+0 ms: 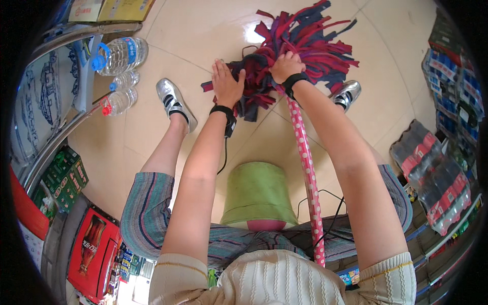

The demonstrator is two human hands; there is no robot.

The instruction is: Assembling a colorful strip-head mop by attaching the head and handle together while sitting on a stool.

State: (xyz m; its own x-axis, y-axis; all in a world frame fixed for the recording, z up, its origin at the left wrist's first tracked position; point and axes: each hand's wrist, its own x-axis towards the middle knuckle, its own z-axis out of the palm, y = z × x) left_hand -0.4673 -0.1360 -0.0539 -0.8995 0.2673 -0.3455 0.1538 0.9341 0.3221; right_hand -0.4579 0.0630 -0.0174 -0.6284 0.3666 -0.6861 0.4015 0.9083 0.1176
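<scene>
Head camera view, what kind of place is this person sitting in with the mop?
Probably a small grocery or convenience shop. Shrink-wrapped packs of bottled drinks are stacked on the tiled floor, green cartons sit by a red drinks cooler, and packaged goods line the shelves on the right.

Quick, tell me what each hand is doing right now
Left hand: open, palm pressed flat on the mop head.
Right hand: closed, gripping the mop head.
</scene>
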